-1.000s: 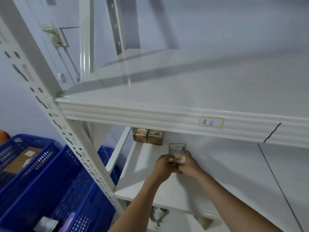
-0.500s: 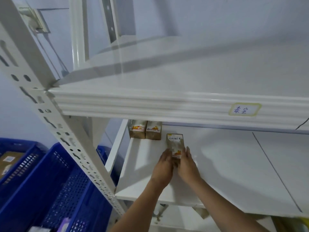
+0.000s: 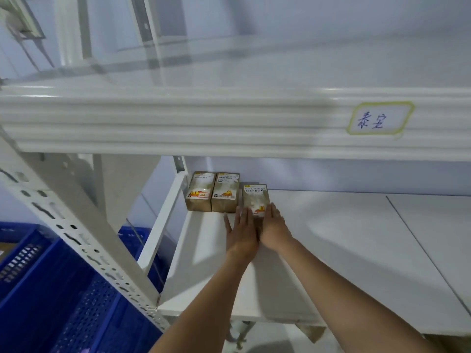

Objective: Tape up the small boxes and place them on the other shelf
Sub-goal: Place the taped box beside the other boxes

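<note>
Nearest the camera, two bare forearms reach up and away over the front edge of the lower shelf (image 3: pixel 204 296), a white board whose front-left corner meets a perforated white upright (image 3: pixel 84 240). Below and left of that corner stand blue plastic crates (image 3: pixel 51 289) with lattice walls.

The left hand (image 3: pixel 240 234) lies flat, fingers straight and close together, along the left side of a small box (image 3: pixel 255 201). The right hand (image 3: pixel 274 229) lies likewise along the right side of the small box, fingers straight and together, their tips beside the printed label. Neither hand curls round the carton; they press it between them. Whether the palms touch the shelf cannot be told.

The small box is brown with a pale printed top face. It lies flat on the lower shelf towards the back-left corner, its long axis running from the front edge to the back edge, the barcode end pointing to the back. Its near end is hidden between the hands.

Just beyond and to the left, two alike boxes (image 3: pixel 212 191) lie side by side, touching each other, at the back-left corner, long axes the same way. The right one is just beside the small box.

Overhead, the ribbed front edge of the upper shelf (image 3: pixel 178 123) crosses the view, bearing a yellow-bordered handwritten label (image 3: pixel 379 118) at the right.
</note>
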